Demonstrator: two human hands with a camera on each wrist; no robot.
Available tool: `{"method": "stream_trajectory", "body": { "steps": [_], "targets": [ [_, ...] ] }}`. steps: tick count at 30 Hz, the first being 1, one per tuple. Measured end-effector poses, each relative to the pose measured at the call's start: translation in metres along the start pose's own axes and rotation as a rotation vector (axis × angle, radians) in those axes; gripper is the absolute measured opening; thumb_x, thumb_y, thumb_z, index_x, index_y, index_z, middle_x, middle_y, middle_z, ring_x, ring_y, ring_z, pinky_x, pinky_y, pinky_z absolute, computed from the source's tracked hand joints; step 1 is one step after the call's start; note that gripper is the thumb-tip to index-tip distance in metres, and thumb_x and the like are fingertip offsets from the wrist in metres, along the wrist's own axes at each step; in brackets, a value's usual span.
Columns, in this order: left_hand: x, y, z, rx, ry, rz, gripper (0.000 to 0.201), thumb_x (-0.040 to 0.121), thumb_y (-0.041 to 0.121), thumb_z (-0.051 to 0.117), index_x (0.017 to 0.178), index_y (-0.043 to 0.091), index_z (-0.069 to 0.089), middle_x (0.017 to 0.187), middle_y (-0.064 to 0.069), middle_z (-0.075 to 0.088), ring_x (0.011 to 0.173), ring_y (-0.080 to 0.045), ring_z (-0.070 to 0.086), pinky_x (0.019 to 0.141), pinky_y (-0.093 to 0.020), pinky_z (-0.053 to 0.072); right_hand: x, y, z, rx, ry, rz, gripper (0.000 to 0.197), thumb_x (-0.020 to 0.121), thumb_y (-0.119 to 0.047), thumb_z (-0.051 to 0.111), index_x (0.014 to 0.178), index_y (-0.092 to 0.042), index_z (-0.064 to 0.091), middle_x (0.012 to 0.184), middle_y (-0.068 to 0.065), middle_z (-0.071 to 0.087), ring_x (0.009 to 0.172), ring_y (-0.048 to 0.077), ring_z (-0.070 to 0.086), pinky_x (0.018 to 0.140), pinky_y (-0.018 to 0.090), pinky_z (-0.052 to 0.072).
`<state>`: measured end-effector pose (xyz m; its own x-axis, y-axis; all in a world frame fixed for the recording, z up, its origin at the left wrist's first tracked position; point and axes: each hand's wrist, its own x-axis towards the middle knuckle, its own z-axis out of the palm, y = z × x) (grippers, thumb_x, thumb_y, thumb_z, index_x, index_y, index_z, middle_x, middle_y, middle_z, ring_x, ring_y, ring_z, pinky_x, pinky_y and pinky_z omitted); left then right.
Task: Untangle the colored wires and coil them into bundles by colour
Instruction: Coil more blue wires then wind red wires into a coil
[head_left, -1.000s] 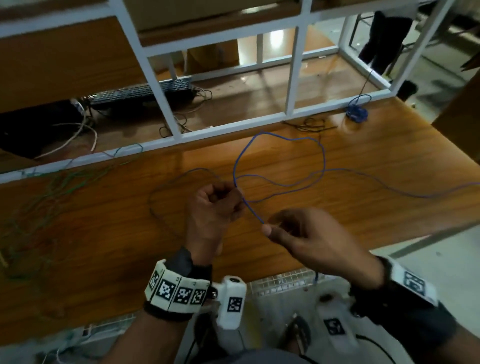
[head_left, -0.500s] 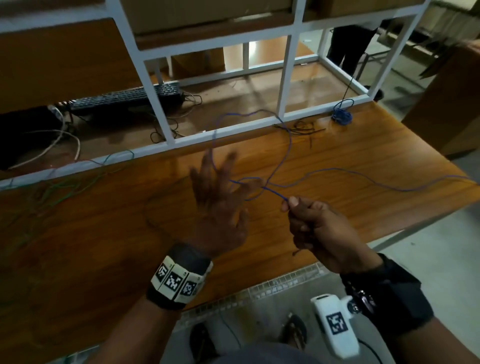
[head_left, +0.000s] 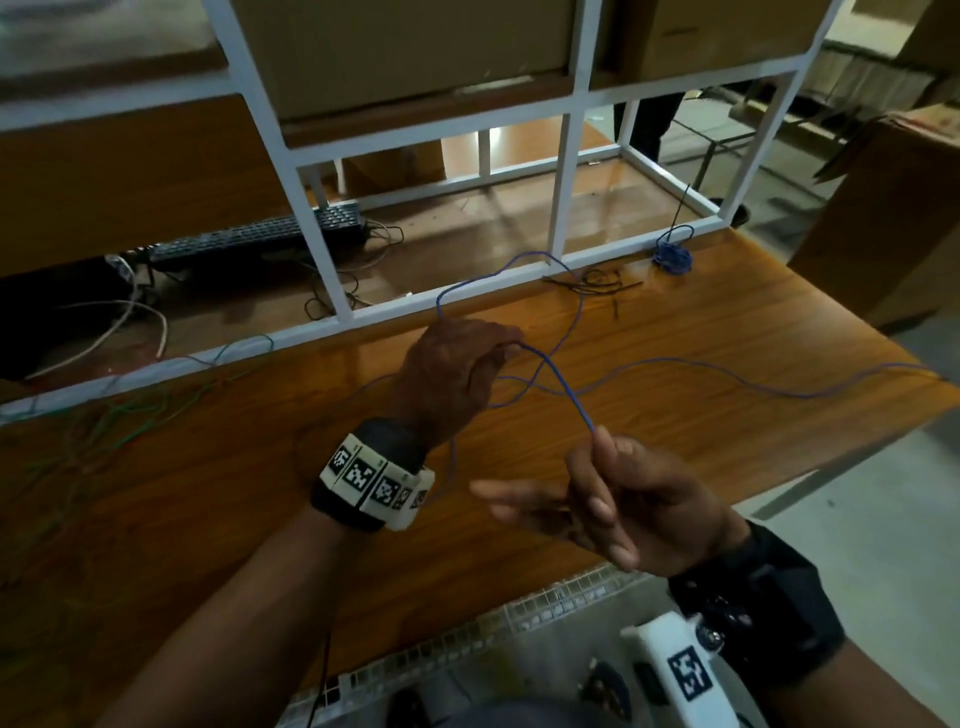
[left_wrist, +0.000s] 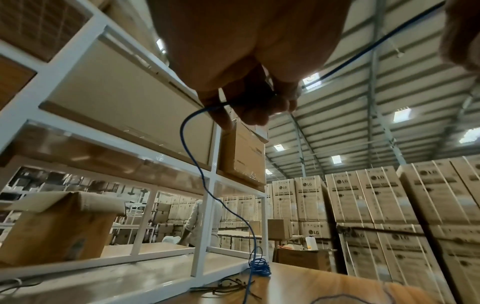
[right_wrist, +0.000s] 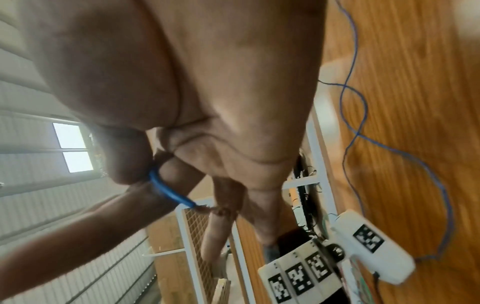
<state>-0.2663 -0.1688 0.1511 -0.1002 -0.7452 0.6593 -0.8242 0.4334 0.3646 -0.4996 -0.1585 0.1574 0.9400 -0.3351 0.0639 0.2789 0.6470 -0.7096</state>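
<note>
The right hand (head_left: 631, 506) pinches the blue wire (head_left: 563, 387) end while the left hand (head_left: 454, 369) grips a loop, probably forming a coil, with the rest trailing right across the table (head_left: 753, 338).

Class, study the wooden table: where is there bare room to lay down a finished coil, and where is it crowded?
Bare wood lies on the table right of the blue bundle, beyond the trailing blue wire. More shows near the front edge, below the left hand. Crowded: the green wires at far left, and the blue loops between both hands.
</note>
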Motion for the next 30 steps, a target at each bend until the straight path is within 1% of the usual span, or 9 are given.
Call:
{"method": "stream_trajectory", "body": {
  "steps": [5, 9, 13, 16, 19, 21, 24, 27, 30],
  "targets": [
    [0.001, -0.001, 0.017, -0.195, -0.232, -0.144, 0.019, 0.089, 0.020, 0.064, 0.106, 0.018, 0.071, 0.100, -0.007, 0.073, 0.089, -0.021, 0.068, 0.080, -0.034, 0.055, 0.009, -0.018, 0.006, 0.238, -0.078, -0.253, 0.029, 0.110, -0.015, 0.039, 0.116, 0.006, 0.059, 0.112, 0.025, 0.071, 0.145, 0.043, 0.040, 0.124, 0.061, 0.017],
    [-0.016, 0.020, 0.040, -0.114, -0.333, 0.097, 0.021, 0.097, 0.022, 0.055, 0.113, 0.025, 0.068, 0.097, -0.001, 0.072, 0.086, -0.019, 0.065, 0.077, -0.037, 0.052, 0.019, -0.050, 0.003, 0.215, 0.112, -0.545, 0.032, 0.106, -0.010, 0.034, 0.109, -0.005, 0.065, 0.093, 0.009, 0.076, 0.147, 0.029, 0.043, 0.125, 0.054, 0.020],
    [-0.024, 0.025, 0.038, -0.114, -0.263, 0.052, 0.025, 0.098, 0.025, 0.053, 0.112, 0.015, 0.069, 0.103, -0.005, 0.073, 0.091, -0.021, 0.067, 0.077, -0.038, 0.055, 0.023, -0.071, -0.019, -0.360, 0.482, -0.781, 0.026, 0.109, -0.010, 0.035, 0.108, -0.007, 0.061, 0.104, 0.007, 0.078, 0.145, 0.020, 0.046, 0.123, 0.045, 0.032],
    [-0.024, 0.015, 0.024, -0.063, -0.203, 0.029, 0.024, 0.095, 0.023, 0.056, 0.111, 0.013, 0.071, 0.101, -0.006, 0.073, 0.086, -0.020, 0.066, 0.070, -0.034, 0.057, 0.020, -0.064, -0.047, -1.244, 0.737, -0.583, 0.025, 0.108, -0.015, 0.045, 0.117, -0.017, 0.068, 0.145, 0.001, 0.059, 0.152, 0.007, 0.030, 0.122, 0.043, 0.033],
    [-0.014, 0.011, 0.011, -0.013, -0.205, 0.090, 0.025, 0.095, 0.027, 0.056, 0.104, 0.012, 0.073, 0.091, -0.004, 0.073, 0.079, -0.022, 0.064, 0.067, -0.033, 0.054, 0.014, -0.051, -0.062, -1.715, 0.550, -0.092, 0.027, 0.100, -0.004, 0.050, 0.114, -0.013, 0.071, 0.143, 0.001, 0.056, 0.154, 0.017, 0.021, 0.124, 0.043, 0.030],
    [-0.003, 0.007, 0.003, -0.036, -0.208, 0.125, 0.024, 0.095, 0.029, 0.059, 0.099, 0.011, 0.074, 0.086, -0.003, 0.072, 0.077, -0.022, 0.064, 0.068, -0.037, 0.053, 0.007, -0.045, -0.064, -1.687, 0.387, 0.087, 0.027, 0.101, -0.021, 0.047, 0.110, -0.017, 0.072, 0.126, 0.005, 0.070, 0.137, 0.028, 0.053, 0.108, 0.049, 0.046],
    [0.012, 0.005, -0.007, -0.136, -0.188, 0.101, 0.021, 0.092, 0.030, 0.066, 0.093, 0.012, 0.076, 0.081, 0.004, 0.069, 0.073, -0.010, 0.058, 0.066, -0.029, 0.048, -0.001, -0.042, -0.054, -1.384, 0.306, 0.143, 0.040, 0.106, -0.047, 0.044, 0.111, -0.021, 0.074, 0.109, -0.005, 0.076, 0.107, 0.011, 0.069, 0.095, 0.042, 0.054],
    [0.027, 0.013, -0.013, -0.282, -0.230, 0.057, 0.016, 0.083, 0.027, 0.077, 0.088, 0.012, 0.077, 0.077, 0.016, 0.062, 0.071, 0.007, 0.051, 0.065, -0.018, 0.041, 0.002, -0.034, -0.047, -1.194, 0.240, 0.266, 0.030, 0.107, -0.031, 0.048, 0.115, -0.010, 0.069, 0.097, 0.006, 0.079, 0.093, 0.018, 0.072, 0.086, 0.037, 0.057],
    [0.046, 0.018, -0.013, -0.372, -0.346, 0.020, 0.014, 0.078, 0.024, 0.082, 0.085, 0.012, 0.078, 0.075, 0.010, 0.067, 0.068, -0.001, 0.057, 0.061, -0.022, 0.044, 0.011, -0.022, -0.042, -0.965, 0.091, 0.308, 0.023, 0.108, -0.013, 0.049, 0.116, 0.001, 0.065, 0.105, 0.018, 0.077, 0.096, 0.018, 0.071, 0.088, 0.030, 0.054]
  ]
}}
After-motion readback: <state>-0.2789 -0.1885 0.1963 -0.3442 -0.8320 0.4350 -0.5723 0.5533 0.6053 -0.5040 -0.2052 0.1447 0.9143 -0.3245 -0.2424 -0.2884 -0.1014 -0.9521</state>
